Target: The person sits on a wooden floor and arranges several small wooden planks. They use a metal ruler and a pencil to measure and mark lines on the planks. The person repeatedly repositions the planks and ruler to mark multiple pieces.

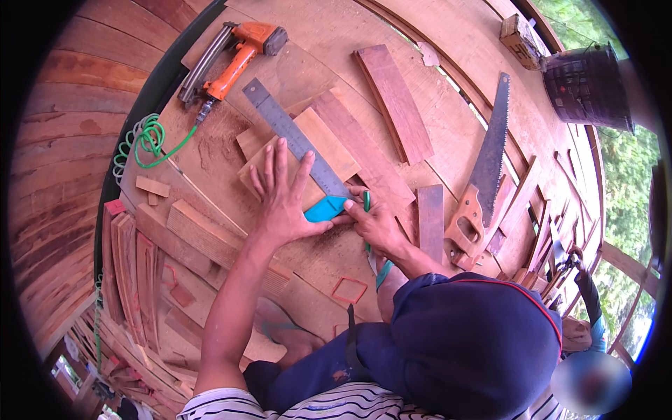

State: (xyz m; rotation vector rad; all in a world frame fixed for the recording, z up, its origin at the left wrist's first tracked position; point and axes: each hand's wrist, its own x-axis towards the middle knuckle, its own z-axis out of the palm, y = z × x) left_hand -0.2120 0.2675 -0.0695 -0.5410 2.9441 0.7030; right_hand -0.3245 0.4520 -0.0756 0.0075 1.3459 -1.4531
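Observation:
A try square with a steel blade (294,136) and a blue handle (326,208) lies slantwise across a light wooden board (325,143). My left hand (283,189) is spread on the wood beside the blade, its thumb by the blue handle. At the handle's right end, my right hand (374,220) is closed around a thin green pencil or pen (367,201); its tip is hidden. A reddish plank (360,147) lies beneath and beyond the light board.
An orange nail gun (241,59) with a coiled green hose (150,140) lies at the far left. A handsaw (486,154) and loose planks (395,105) lie to the right. A dark bucket (584,84) stands far right. Another person's arm (591,301) shows at the right edge.

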